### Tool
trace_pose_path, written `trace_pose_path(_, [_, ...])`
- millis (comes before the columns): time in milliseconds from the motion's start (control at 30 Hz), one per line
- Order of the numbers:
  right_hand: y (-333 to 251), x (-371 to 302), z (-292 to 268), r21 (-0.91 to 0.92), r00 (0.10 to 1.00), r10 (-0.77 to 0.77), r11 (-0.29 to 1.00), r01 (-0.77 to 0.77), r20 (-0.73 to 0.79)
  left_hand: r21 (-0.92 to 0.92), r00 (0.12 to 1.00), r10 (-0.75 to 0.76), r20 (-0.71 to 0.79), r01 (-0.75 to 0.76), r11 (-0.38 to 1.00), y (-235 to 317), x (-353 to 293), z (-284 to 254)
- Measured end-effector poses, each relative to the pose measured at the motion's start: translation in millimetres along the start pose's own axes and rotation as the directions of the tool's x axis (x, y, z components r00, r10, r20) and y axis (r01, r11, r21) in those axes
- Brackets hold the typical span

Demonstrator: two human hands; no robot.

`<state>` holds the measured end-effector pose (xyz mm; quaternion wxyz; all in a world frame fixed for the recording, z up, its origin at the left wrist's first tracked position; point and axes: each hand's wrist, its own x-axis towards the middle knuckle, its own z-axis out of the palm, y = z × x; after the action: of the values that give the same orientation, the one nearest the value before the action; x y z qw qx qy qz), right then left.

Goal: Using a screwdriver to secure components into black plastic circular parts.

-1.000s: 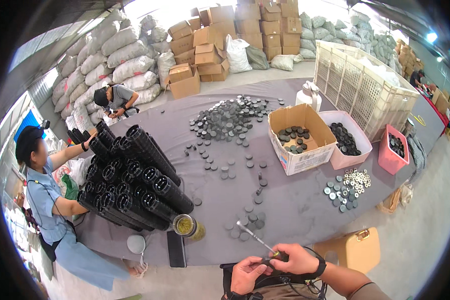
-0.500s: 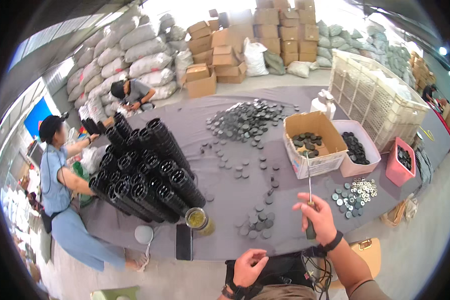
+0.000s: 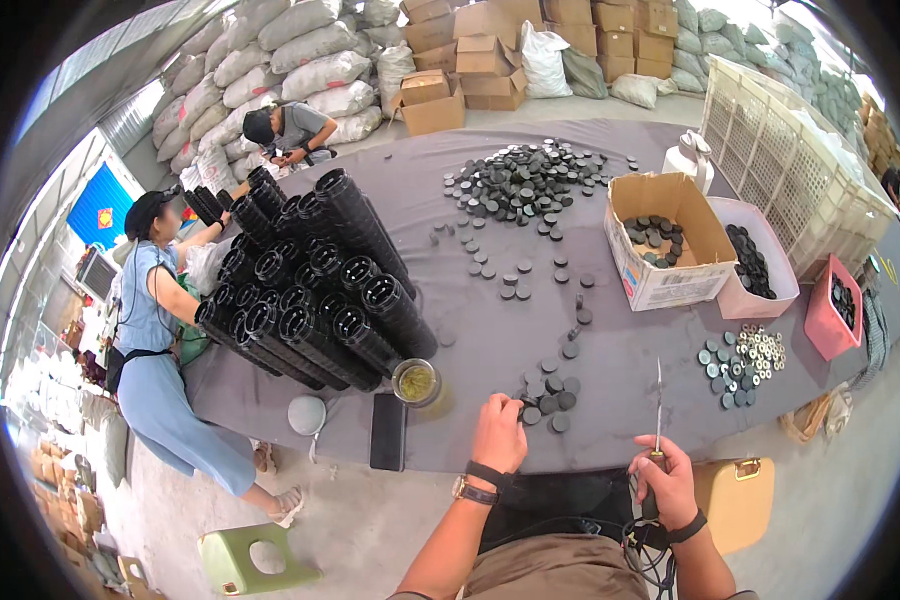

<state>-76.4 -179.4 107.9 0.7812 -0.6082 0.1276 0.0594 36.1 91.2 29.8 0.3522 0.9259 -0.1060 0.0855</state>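
My left hand (image 3: pixel 499 436) reaches onto the table, its fingers curled and pinched at a small dark round disc (image 3: pixel 532 415) on the left edge of a loose cluster of such discs (image 3: pixel 552 385). Fingers partly hide that disc. Closer to me and to the right, my right hand (image 3: pixel 668 484) grips a thin pointed metal tool (image 3: pixel 659 410) by its dark handle, its long shaft pointing away from me. Its exact kind is unclear. A larger heap of dark discs (image 3: pixel 530 180) lies farther back, with several strays between heap and cluster.
Bundled black tubes (image 3: pixel 310 290) stand left, beside a jar (image 3: pixel 417 383), phone (image 3: pixel 387 430) and white round device (image 3: pixel 307 414). Rightward are a cardboard box (image 3: pixel 670 285), pink tubs (image 3: pixel 832 310), pale rings (image 3: pixel 762 352) and a crate (image 3: pixel 790 160). Two co-workers are at the left.
My left hand has moved from the table's front edge forward to the disc cluster. My right hand has lowered toward me, still gripping the tool. The whole view has shifted.
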Motion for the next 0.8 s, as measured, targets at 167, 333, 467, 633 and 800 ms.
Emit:
trace_pose_path(167, [4, -1, 6, -0.003, 1.000, 0.028, 1.000, -0.028, 0.006, 0.049, 0.999, 0.052, -0.009, -0.052, 0.997, -4, 4, -4])
trace_pose_path(333, [11, -2, 14, -0.007, 0.998, 0.026, 1.000, -0.026, 0.054, 0.140, 0.990, 0.096, 0.099, -0.109, 0.984, -5, 5, -7])
trace_pose_path(467, [13, -4, 22, -0.040, 0.993, 0.055, 0.998, -0.051, 0.107, 0.042, 0.998, 0.012, 0.065, -0.015, 0.999, -5, -7, -11])
trace_pose_path(633, [4, -8, 31, -0.114, 0.976, 0.059, 0.993, -0.035, 0.211, -0.227, 0.963, -0.112, 0.243, 0.169, 0.959, 19, -23, -45])
trace_pose_path(800, [-10, -14, 46, -0.134, 0.965, 0.048, 0.991, -0.014, 0.256, -0.887, 0.917, 0.036, 0.398, 0.374, 0.271, 55, -47, -76])
